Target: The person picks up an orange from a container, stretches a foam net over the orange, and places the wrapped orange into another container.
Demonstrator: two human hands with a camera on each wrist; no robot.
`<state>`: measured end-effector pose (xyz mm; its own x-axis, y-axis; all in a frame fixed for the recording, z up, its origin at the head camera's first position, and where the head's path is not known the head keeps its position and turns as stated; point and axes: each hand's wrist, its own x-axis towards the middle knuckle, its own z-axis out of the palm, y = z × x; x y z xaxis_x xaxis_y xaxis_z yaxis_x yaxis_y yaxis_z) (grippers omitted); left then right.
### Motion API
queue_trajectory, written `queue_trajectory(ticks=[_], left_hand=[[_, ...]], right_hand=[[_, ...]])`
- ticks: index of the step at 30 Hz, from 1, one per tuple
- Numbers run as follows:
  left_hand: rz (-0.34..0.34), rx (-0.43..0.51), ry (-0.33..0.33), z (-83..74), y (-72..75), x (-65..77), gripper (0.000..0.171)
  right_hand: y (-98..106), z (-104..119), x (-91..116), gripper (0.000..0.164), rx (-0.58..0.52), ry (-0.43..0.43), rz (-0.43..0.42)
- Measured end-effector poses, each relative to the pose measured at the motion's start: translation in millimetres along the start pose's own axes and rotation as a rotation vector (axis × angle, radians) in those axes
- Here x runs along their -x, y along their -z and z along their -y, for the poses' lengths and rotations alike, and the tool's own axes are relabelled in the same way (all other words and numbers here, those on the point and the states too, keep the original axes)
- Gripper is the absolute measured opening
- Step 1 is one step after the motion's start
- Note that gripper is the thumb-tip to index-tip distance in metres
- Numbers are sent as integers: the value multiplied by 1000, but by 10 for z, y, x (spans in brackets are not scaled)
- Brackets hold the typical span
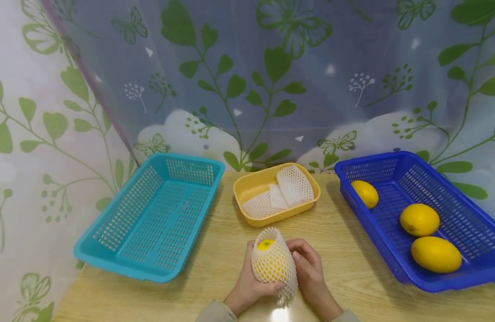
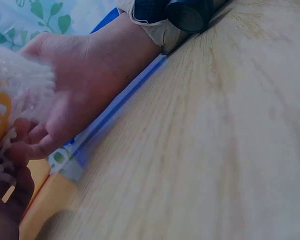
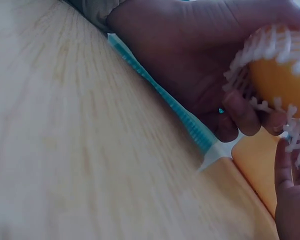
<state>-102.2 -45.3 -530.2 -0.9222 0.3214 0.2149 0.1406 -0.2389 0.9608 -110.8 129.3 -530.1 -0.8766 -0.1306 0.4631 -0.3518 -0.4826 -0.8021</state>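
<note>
A yellow lemon point(image 1: 266, 244) sits in a white foam net sleeve point(image 1: 288, 273) in front of me, its end showing through the net's open top. My left hand point(image 1: 249, 284) grips the netted lemon from the left, thumb across its near side. On the right, the fingers of my right hand point(image 1: 312, 277) are curled and pinch the edge of the net. In the left wrist view the right hand point(image 2: 85, 75) shows beside the net. In the right wrist view the left hand point(image 3: 190, 55) is wrapped round the netted lemon point(image 3: 277, 87).
Behind the hands stands a yellow tray point(image 1: 247, 219) with white foam nets point(image 1: 294, 185) in it. A teal basket point(image 1: 151, 223) is at left. The blue basket point(image 1: 378, 243) at right holds three lemons point(image 1: 436, 254). A patterned curtain point(image 1: 247, 89) hangs behind the wooden table point(image 1: 215, 259).
</note>
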Motion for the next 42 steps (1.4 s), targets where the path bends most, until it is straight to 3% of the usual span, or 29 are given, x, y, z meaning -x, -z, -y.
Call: queue_trajectory(ticks=[6, 11, 14, 19, 26, 29, 34, 38, 42], left_hand=[[41, 22, -12, 11, 19, -12, 86], [-15, -20, -14, 47, 29, -17, 83], [-24, -22, 18, 51, 25, -18, 81], [-32, 33, 55, 46, 23, -32, 74], [-105, 145, -82, 38, 31, -62, 70], [-130, 146, -90, 38, 29, -64, 60], [-132, 143, -48, 32, 25, -76, 49], [-183, 117, 9, 37, 40, -83, 30], [-211, 125, 79, 30, 47, -83, 39]], right_hand=[[2, 19, 7, 31, -53, -142, -37], [27, 10, 10, 32, -105, -179, -15], [42, 19, 14, 33, -149, -186, -17], [54, 45, -1, 33, -217, -194, -28], [55, 67, -17, 37, -267, -202, -63], [54, 77, -18, 36, -281, -215, -89], [56, 69, -24, 35, -310, -200, -108], [58, 41, -27, 33, -304, -177, -131], [48, 26, -20, 32, -254, -169, -165]])
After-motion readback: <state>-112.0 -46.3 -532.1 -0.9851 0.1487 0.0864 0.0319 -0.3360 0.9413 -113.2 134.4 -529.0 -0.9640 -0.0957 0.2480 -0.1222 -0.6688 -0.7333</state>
